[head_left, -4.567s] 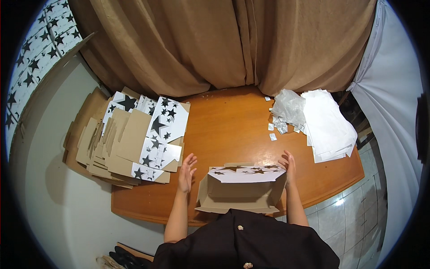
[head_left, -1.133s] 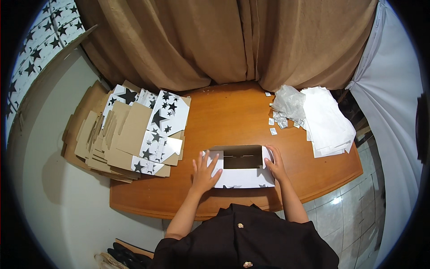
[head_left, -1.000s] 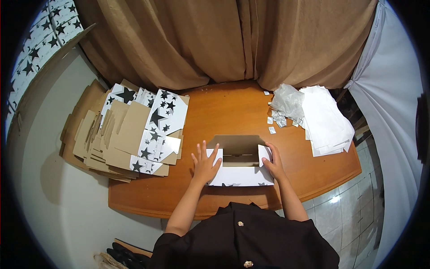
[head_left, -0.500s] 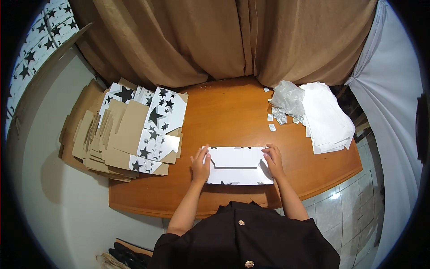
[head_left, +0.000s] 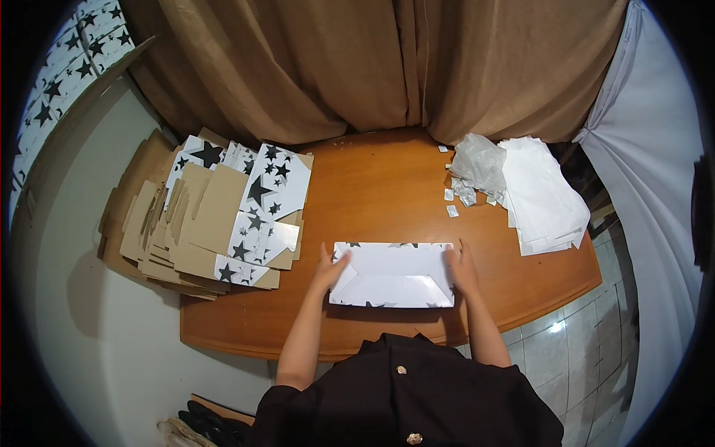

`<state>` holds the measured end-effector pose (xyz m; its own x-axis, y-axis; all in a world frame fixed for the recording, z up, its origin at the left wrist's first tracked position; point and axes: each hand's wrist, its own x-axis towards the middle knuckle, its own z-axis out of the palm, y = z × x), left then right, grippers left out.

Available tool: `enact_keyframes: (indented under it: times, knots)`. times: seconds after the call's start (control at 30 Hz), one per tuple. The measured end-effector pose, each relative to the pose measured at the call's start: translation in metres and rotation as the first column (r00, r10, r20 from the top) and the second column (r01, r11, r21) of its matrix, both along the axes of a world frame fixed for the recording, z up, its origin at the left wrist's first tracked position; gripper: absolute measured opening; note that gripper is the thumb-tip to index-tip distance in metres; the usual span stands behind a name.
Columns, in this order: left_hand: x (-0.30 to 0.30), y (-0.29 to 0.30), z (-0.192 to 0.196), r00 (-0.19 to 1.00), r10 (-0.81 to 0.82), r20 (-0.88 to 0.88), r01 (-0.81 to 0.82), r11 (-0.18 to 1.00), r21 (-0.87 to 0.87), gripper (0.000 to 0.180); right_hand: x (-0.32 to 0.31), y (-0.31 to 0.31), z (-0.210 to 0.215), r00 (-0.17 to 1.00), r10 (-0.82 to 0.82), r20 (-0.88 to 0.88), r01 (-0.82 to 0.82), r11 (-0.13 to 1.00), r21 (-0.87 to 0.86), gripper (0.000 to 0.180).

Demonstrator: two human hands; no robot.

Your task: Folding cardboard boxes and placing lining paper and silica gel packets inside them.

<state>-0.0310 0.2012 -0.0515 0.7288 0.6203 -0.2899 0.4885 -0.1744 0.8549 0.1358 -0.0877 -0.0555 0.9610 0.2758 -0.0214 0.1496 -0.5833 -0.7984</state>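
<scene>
A white cardboard box (head_left: 392, 266) with black stars along its edges is between my two hands, close to the near edge of the table. Its plain white face is up, with a trapezoid flap lying against the half closer to me. My left hand (head_left: 328, 269) grips the left end, with the thumb over the top face. At the right end, my right hand (head_left: 462, 268) holds the box in the same way. Fingers under or behind the ends are partly hidden.
A pile of flat cardboard boxes (head_left: 211, 211), brown and star-printed, leans at the left. At the back right lie a crumpled clear plastic bag (head_left: 479, 162), several small silvery packets (head_left: 452, 211) and a stack of white paper (head_left: 542, 195). A brown curtain (head_left: 357, 67) hangs behind the wooden table (head_left: 365, 186).
The box has been turned, so its flap now lies on the near half instead of the far half. Both hands have shifted their hold on its ends.
</scene>
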Motion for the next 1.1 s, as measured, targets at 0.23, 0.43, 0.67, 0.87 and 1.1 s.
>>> enact_keyframes:
  times: [0.23,0.43,0.67,0.87,1.1]
  knots:
    - [-0.006,0.007,0.025,0.993,-0.096,0.066,0.111,0.950,-0.293,0.084,-0.009,-0.013,0.077,0.684,0.234,-0.691,-0.190,0.972,0.140,0.093]
    - [-0.014,0.020,0.059,0.539,0.110,0.835,0.292,0.905,-0.308,0.056,0.002,-0.028,0.081,0.835,0.489,-0.252,-0.052,0.527,0.848,0.073]
    - [-0.049,-0.036,0.011,0.778,-0.065,0.625,0.191,0.972,-0.138,0.085,-0.028,-0.039,0.014,0.960,0.252,-0.119,-0.092,0.692,0.716,0.060]
    - [-0.078,-0.059,0.002,0.891,-0.317,0.326,0.188,0.910,0.370,0.059,-0.059,-0.065,-0.007,0.981,0.192,-0.040,-0.135,0.808,0.574,0.051]
    - [-0.078,-0.075,-0.024,0.897,-0.251,0.364,0.113,0.926,0.361,0.046,-0.075,-0.054,-0.022,0.992,0.076,0.103,-0.106,0.939,0.327,0.034]
